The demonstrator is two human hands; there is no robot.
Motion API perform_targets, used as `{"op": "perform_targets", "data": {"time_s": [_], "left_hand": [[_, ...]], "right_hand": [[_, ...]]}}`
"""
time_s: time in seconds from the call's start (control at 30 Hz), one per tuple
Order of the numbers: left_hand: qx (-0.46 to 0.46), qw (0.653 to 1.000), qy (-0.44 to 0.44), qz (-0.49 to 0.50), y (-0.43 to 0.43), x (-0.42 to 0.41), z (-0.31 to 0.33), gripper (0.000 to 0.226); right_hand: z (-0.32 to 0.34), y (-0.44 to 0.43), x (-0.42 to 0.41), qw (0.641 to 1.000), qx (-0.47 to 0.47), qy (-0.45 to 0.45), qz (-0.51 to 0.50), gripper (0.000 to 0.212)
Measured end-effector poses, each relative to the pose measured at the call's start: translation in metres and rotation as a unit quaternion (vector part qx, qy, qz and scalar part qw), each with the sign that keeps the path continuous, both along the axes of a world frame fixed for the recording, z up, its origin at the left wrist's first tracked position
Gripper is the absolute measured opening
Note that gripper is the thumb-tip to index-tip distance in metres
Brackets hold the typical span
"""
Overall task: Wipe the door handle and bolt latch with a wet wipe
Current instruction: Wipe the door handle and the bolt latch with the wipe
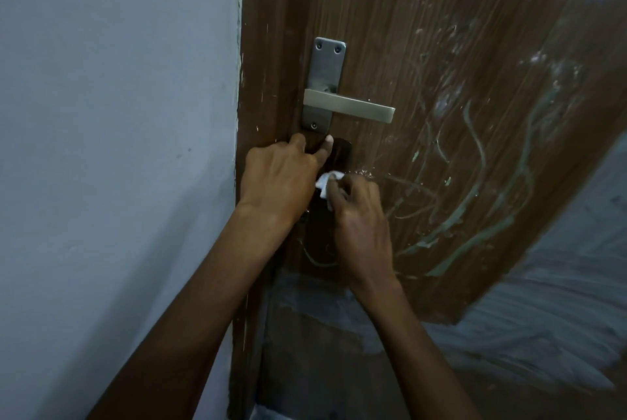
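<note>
A silver lever door handle (349, 109) on its steel backplate sits on the brown wooden door (441, 46), untouched. Just below it is a dark latch area (341, 153), mostly hidden by my hands, so I cannot make out the bolt itself. My left hand (278, 179) rests against the door edge there, thumb and forefinger pressed to the dark part. My right hand (359, 212) is closed on a crumpled white wet wipe (325, 184), pressing it against the door right beside my left hand.
A pale blue-grey wall (118, 148) fills the left side, meeting the brown door frame (261, 46). The door face carries light scribbles and smears (475, 182). A grey floor (543, 335) shows at the lower right past the door's edge.
</note>
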State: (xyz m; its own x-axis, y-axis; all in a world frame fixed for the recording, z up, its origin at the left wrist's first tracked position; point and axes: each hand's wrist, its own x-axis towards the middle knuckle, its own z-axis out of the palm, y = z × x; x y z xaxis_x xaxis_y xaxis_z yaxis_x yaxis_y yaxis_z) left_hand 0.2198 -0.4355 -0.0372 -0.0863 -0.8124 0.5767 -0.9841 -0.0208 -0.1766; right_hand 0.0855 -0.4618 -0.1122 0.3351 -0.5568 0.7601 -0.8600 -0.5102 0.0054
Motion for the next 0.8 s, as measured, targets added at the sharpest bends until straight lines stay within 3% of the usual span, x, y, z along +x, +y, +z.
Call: {"op": "perform_targets", "data": {"time_s": [0.17, 0.33, 0.5, 0.63, 0.73, 0.8], "left_hand": [[0.019, 1.0, -0.005, -0.003, 0.0, 0.0, 0.003, 0.074], [0.059, 0.998, 0.015, -0.004, 0.0, 0.002, 0.009, 0.043], [0.079, 0.997, -0.013, -0.014, -0.006, 0.007, 0.014, 0.074], [0.094, 0.995, -0.026, -0.03, -0.014, 0.016, 0.019, 0.084], [0.121, 0.991, -0.015, -0.048, -0.015, 0.021, 0.023, 0.079], [0.128, 0.99, 0.006, -0.057, -0.014, 0.021, 0.027, 0.062]], "right_hand": [[0.023, 0.004, -0.007, 1.0, -0.006, -0.023, -0.008, 0.045], [0.041, -0.005, 0.013, 0.999, -0.025, -0.034, -0.014, 0.047], [0.0, 0.003, 0.016, 0.999, -0.027, -0.018, -0.026, 0.04], [-0.016, 0.018, 0.013, 0.999, -0.009, -0.018, -0.04, 0.035], [-0.017, 0.024, 0.012, 0.999, 0.006, -0.045, -0.027, 0.037], [-0.013, 0.02, 0.018, 0.998, 0.0, -0.061, -0.003, 0.04]]}}
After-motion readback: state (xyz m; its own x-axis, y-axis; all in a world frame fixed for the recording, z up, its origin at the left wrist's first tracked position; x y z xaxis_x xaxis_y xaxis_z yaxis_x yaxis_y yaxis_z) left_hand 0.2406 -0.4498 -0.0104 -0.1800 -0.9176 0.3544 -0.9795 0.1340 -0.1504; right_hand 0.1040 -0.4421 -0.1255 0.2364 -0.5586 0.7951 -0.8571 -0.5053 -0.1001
